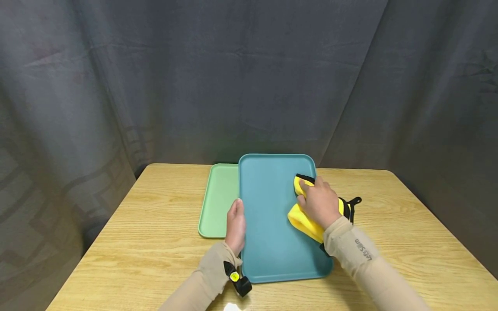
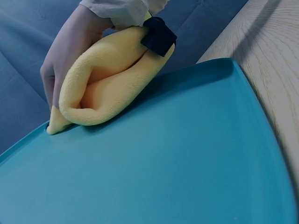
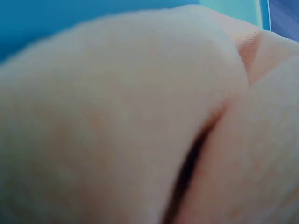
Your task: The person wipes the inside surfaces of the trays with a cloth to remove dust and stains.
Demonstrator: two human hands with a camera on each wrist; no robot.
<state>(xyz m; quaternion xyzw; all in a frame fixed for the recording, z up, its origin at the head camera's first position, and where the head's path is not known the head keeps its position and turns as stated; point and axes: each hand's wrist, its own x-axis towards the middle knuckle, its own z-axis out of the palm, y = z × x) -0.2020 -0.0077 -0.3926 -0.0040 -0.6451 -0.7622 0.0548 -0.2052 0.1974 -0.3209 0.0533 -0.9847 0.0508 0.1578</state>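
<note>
A blue-teal rectangular tray (image 1: 272,255) stands in front of me, its left side held by my left hand (image 1: 235,226). The fingers of that hand are mostly hidden at the tray's edge. My right hand (image 1: 320,203) grips a folded yellow cloth (image 1: 305,222) with black edging and presses it on the tray's right side. In the left wrist view, the bunched cloth (image 2: 107,79) lies against the tray surface (image 2: 154,163) near its far rim, with the right hand (image 2: 70,51) behind it. Blurred cloth folds (image 3: 117,116) fill most of the right wrist view.
A light green tray (image 1: 219,198) lies on the wooden table (image 1: 128,242), partly covered by the blue-teal one. The cloth's black hanging loop (image 1: 355,201) sticks out past the right rim. Dark grey curtains (image 1: 233,77) stand behind the table and along its sides.
</note>
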